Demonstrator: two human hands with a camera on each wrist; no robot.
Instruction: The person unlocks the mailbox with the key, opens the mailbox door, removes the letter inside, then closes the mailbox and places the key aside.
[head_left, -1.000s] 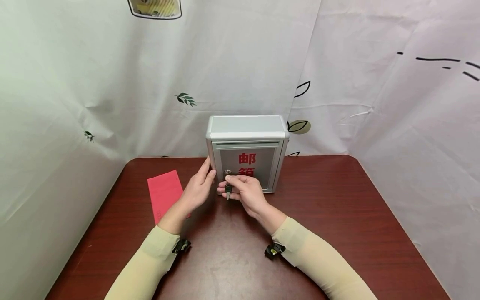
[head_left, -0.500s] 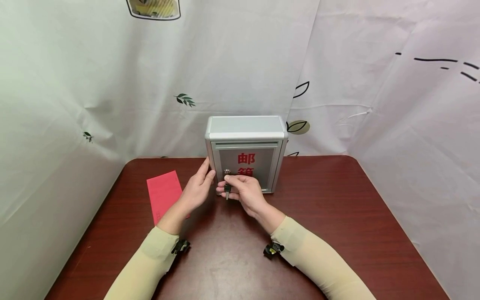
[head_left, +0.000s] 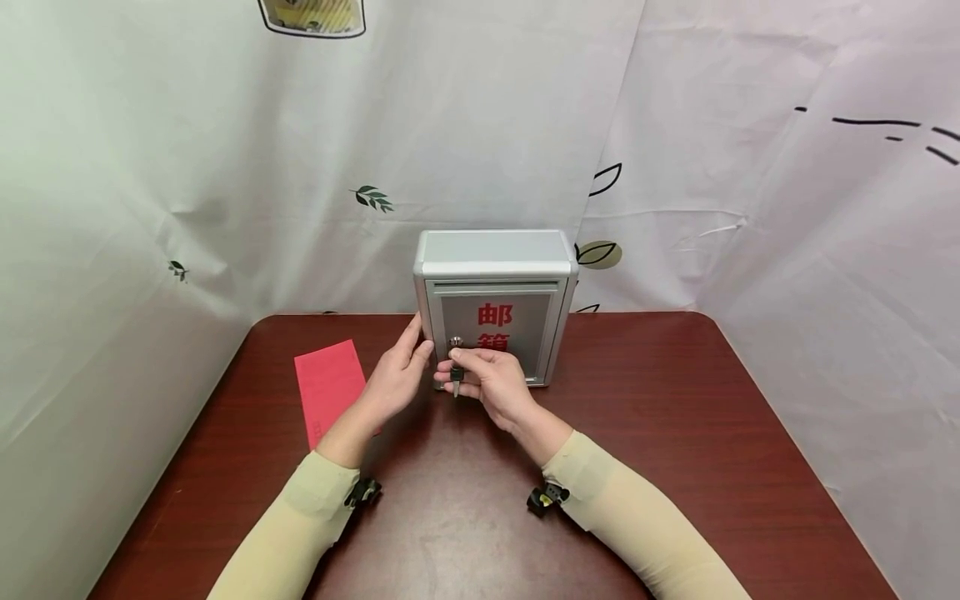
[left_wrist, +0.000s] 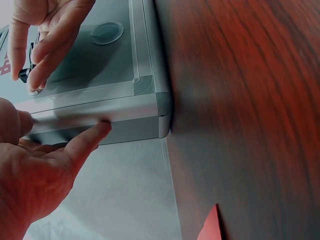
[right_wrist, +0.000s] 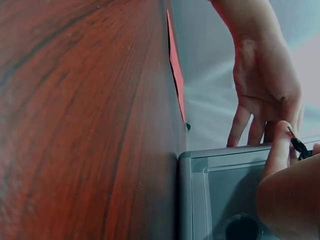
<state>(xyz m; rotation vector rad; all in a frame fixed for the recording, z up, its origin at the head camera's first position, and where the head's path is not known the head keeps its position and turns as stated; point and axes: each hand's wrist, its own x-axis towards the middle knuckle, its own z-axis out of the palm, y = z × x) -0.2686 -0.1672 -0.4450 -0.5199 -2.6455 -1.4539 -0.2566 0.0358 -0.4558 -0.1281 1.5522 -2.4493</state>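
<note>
A silver metal mailbox with red characters on its door stands upright near the table's back edge. My left hand rests its extended fingers against the box's left side; the left wrist view shows its fingertips touching the side. With thumb and fingers, my right hand pinches a key just below the round lock on the door's left edge. A black-headed key hangs below, in front of the curled fingers. Whether the pinched key sits in the lock is hidden by my thumb. The door is closed.
A red envelope lies on the dark red wooden table, left of the box and partly behind my left forearm. A white printed cloth hangs behind and on both sides.
The view shifts very slightly. Both hands, the mailbox and the hanging key keep essentially the same places.
</note>
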